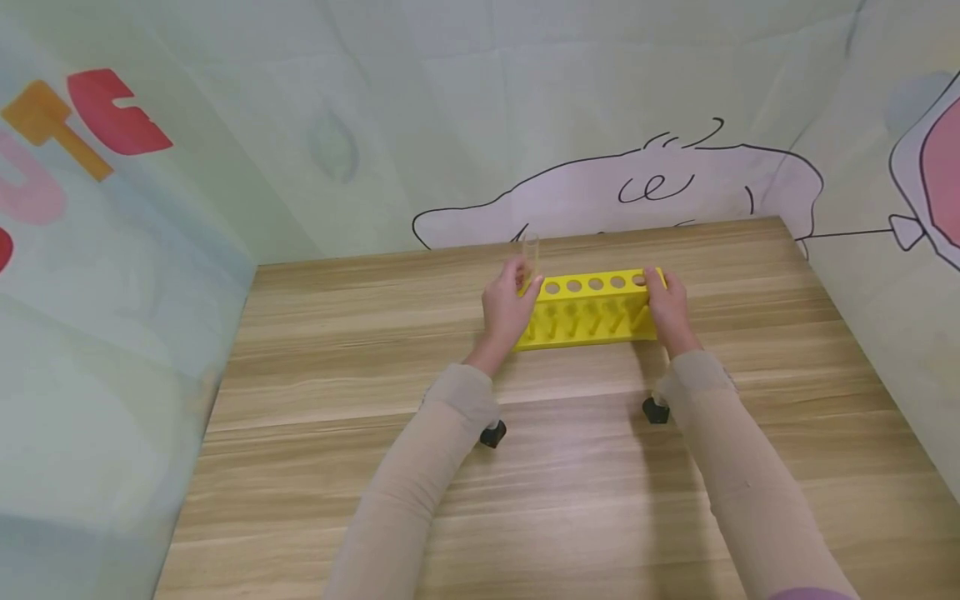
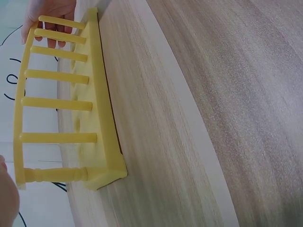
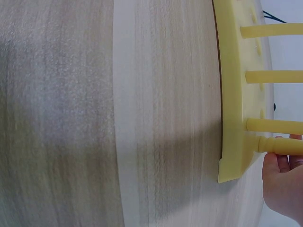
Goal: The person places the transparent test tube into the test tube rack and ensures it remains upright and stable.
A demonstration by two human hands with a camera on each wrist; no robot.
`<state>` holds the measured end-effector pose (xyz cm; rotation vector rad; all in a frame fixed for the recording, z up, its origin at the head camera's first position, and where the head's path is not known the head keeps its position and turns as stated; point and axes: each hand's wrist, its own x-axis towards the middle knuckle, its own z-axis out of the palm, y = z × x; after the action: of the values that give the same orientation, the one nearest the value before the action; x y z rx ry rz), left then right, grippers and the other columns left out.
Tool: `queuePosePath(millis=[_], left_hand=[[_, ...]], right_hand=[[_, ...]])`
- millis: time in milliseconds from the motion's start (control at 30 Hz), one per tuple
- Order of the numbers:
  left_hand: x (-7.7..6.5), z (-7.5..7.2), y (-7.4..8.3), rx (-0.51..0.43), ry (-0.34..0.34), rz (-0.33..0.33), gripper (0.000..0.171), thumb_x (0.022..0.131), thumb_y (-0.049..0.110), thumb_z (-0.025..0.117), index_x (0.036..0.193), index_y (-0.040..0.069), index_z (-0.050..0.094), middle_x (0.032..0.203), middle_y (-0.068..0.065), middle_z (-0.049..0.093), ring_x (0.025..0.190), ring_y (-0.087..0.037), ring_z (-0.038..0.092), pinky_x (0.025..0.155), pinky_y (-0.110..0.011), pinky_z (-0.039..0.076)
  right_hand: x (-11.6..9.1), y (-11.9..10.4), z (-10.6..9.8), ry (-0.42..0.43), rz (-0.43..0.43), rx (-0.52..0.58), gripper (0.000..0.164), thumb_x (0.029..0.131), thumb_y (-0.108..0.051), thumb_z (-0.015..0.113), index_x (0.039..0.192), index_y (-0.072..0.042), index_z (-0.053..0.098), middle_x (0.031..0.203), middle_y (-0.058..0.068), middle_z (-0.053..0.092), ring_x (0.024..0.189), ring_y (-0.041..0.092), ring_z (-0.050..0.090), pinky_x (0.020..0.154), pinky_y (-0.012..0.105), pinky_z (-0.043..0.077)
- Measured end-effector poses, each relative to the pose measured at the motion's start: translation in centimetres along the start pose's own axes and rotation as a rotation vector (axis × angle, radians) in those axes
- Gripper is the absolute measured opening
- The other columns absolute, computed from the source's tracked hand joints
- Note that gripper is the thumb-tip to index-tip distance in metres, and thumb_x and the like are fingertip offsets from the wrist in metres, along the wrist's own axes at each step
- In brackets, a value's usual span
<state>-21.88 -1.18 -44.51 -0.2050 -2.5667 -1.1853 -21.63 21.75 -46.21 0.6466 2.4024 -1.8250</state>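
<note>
A yellow test tube rack point(image 1: 585, 340) stands upright on the table, with a row of round holes along its top and slanting pegs below. My left hand point(image 1: 507, 310) is at its left end, fingers and thumb around a clear test tube point(image 1: 531, 247). The tube's open mouth points up; its lower part is hidden by the hand. At the opposite end, my right hand point(image 1: 670, 310) grips the rack. The right wrist view shows its fingers around the end post point(image 3: 284, 146). Only a bit of the left hand point(image 2: 7, 196) appears in the left wrist view.
The wood-grain table point(image 1: 322, 350) reaches back to a printed cloth wall point(image 1: 420, 108), close behind the rack. Cloth also hangs along the left and right sides. Small black pieces point(image 1: 656, 410) are at both wrists, below the sleeves.
</note>
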Motion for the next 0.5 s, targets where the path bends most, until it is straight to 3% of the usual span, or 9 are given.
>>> queuePosePath(millis=[500], left_hand=[[0.09, 0.01, -0.06, -0.027, -0.027, -0.060, 0.031, 0.082, 0.023, 0.061, 0.109, 0.009, 0.052, 0.104, -0.006, 0.064, 0.096, -0.016, 0.062, 0.079, -0.019, 0.050]], right_hand=[[-0.10, -0.01, 0.05, -0.012, 0.005, 0.021, 0.061, 0.090, -0.053, 0.030, 0.124, -0.003, 0.037, 0.130, 0.015, 0.035, 0.116, 0.022, 0.033, 0.104, 0.036, 0.028]])
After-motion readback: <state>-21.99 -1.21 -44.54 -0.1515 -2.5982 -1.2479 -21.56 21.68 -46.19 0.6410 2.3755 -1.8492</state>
